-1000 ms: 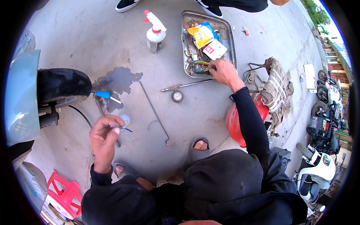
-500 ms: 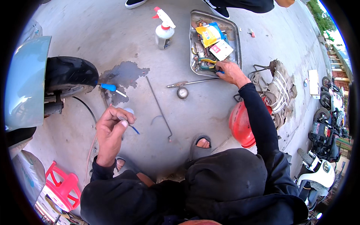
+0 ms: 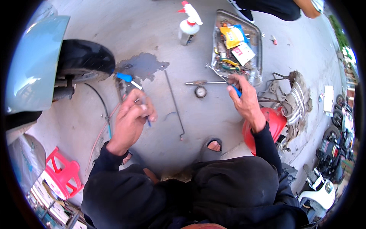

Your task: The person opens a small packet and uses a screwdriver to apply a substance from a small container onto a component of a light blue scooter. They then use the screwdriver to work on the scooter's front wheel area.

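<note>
My left hand, blurred, is closed in a pinch, and a thin dark-blue strip pokes out below its fingers. Closed around a blue-handled tool with a thin metal shaft is my right hand. The shaft points up and left, over a metal rod with a hose-like end and a round gauge on the ground. By the black tyre at the left, close to my left hand, is another blue handle with a white shaft.
A metal tray of tools and packets lies at the far right, beside a spray bottle. A long hooked rod crosses the middle ground. Around me are a red rounded object, a pink stool and a crouching person's leg.
My right hand has come away from the tray with the blue-handled tool, its shaft now showing. My left hand stays pinched on the blue strip. The whole view has shifted.
</note>
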Demonstrator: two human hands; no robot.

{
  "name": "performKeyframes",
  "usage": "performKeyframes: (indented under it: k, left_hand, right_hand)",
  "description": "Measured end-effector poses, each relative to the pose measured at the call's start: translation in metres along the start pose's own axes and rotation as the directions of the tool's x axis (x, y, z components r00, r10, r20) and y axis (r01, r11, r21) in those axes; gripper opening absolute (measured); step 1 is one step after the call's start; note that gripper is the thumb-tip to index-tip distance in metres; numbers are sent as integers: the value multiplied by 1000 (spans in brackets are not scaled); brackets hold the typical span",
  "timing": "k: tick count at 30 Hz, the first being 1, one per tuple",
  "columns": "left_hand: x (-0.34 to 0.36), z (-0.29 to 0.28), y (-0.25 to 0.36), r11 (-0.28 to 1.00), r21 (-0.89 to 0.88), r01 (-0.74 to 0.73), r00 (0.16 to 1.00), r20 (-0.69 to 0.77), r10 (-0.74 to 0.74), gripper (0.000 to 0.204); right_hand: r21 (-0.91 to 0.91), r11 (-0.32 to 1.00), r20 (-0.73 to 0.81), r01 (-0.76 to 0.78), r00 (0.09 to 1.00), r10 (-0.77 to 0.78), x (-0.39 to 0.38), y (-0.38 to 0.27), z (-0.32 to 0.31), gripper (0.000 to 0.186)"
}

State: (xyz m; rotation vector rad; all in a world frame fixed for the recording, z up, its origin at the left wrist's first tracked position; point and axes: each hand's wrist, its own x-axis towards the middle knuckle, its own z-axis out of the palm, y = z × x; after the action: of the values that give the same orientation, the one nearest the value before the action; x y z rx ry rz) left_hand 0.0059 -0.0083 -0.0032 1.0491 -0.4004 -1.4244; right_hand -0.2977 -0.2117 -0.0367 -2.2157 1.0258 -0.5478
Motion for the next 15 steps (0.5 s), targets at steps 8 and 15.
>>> performKeyframes:
  k: [8, 15]
  left_hand:
    - [6, -10, -11, 923, 379, -66, 995, -50, 92, 25]
    - [3, 1, -14, 778, 609, -158, 951, -119, 286, 29]
  right_hand:
    - [232, 960, -13, 160, 987, -162, -23, -83, 65, 32]
    - [346, 931, 93, 116, 983, -157, -31, -96, 82, 27]
